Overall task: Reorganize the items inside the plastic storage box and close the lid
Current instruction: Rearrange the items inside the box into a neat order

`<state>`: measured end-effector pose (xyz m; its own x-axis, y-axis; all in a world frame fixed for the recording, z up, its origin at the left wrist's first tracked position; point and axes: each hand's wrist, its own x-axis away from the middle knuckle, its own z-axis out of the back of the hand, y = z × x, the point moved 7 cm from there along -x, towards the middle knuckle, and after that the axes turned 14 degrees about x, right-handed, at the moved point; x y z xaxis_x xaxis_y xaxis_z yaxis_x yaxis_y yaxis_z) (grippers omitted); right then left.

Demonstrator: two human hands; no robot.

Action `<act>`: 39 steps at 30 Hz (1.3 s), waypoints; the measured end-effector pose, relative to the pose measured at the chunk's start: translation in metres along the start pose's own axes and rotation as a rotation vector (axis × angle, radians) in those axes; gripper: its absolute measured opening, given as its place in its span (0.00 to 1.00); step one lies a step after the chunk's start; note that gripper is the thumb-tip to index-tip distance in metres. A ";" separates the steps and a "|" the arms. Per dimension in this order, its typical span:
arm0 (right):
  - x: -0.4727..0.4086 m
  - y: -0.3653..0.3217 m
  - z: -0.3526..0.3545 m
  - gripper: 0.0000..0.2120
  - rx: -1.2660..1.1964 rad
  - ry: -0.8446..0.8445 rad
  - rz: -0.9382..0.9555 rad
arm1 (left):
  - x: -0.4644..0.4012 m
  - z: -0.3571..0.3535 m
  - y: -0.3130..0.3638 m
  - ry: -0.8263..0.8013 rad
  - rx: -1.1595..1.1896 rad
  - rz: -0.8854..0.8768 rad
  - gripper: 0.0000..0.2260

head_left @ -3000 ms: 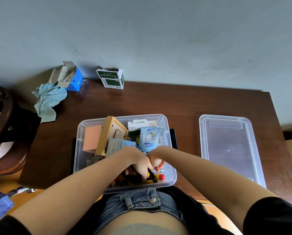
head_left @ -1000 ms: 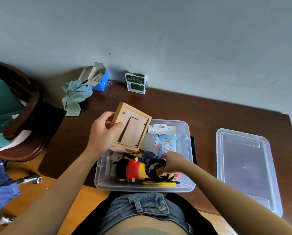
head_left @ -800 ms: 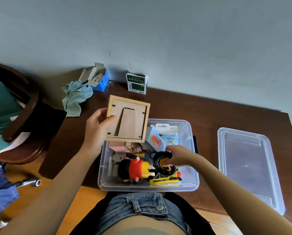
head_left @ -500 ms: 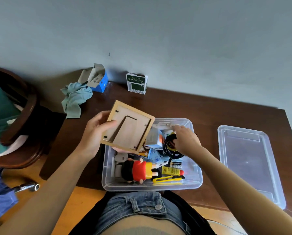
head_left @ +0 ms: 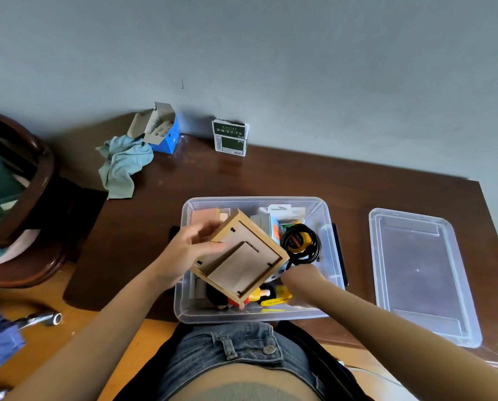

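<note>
Left hand (head_left: 184, 256) grips the wooden frame (head_left: 239, 256) over the box (head_left: 333, 253) — right hand (head_left: 302, 280), grip hidden — frame could jam crooked.

Frame lowered over the box, cable set down at the back

The left hand (head_left: 184, 256) has brought the wooden frame (head_left: 239, 257) from above the table edge down over the plastic storage box (head_left: 325, 215), tilted. The black cable coil (head_left: 301, 244), carried by the right hand (head_left: 302, 280) a moment ago, now lies at the back right; that hand has dropped to the front items.
</note>
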<state>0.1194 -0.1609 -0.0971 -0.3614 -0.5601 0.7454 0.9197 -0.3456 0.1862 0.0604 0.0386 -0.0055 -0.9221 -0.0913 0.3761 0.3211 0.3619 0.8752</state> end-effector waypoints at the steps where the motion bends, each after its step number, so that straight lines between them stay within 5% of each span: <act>1: -0.003 -0.003 0.000 0.08 0.016 0.005 0.009 | 0.000 -0.001 -0.002 0.007 -0.003 0.001 0.16; 8: -0.002 -0.006 0.017 0.08 0.013 0.048 0.117 | 0.003 0.006 0.004 0.011 0.033 -0.044 0.19; 15: 0.024 0.042 0.083 0.15 -0.700 0.270 0.093 | 0.007 0.046 0.013 0.352 0.359 -0.179 0.14; 21: 0.006 0.029 0.116 0.11 -1.320 0.336 -0.022 | 0.016 0.065 0.026 0.462 0.451 -0.290 0.15; 23: 0.000 0.024 0.117 0.22 -1.254 0.294 -0.064 | 0.017 0.067 0.029 0.471 0.435 -0.308 0.13; 26: 0.005 0.036 0.109 0.14 -0.934 0.324 -0.126 | 0.020 0.064 0.030 0.423 0.387 -0.311 0.14; 32: 0.005 0.000 0.017 0.24 -0.608 -0.242 -0.055 | 0.015 0.034 0.026 0.175 0.343 -0.189 0.14; 36: -0.016 -0.017 0.001 0.31 -0.347 -0.121 -0.199 | 0.009 0.001 0.016 0.059 0.216 -0.136 0.18; 39: -0.021 -0.022 0.001 0.27 -0.452 -0.054 -0.170 | 0.006 -0.022 0.000 -0.004 0.173 -0.081 0.18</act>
<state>0.1072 -0.1411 -0.1159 -0.4814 -0.4319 0.7627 0.6851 -0.7282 0.0200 0.0597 0.0175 0.0040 -0.9445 -0.1228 0.3046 0.2040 0.5074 0.8372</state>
